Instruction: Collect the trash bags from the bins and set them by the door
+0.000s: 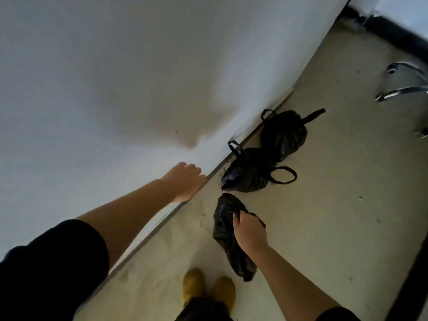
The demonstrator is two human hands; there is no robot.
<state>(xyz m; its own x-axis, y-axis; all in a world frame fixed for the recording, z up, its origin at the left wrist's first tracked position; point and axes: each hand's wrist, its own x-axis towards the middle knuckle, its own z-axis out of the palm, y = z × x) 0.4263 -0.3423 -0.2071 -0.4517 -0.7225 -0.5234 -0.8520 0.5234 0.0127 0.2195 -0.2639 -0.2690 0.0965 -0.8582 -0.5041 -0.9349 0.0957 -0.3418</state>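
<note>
My yellow shoes (208, 289) stand on the floor (335, 205). My right hand (249, 230) grips a black bag (228, 237), fingers curled round its top. My left hand (185, 181) presses flat, fingers straight, on the white wall (115, 77). Beyond, two tied bags (245, 174) (283, 133) touch, lying beside the wall.

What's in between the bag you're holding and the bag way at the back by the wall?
In the head view, another black bag sits on the floor between the held bag, gripped by the right hand, and the far bag.
</note>
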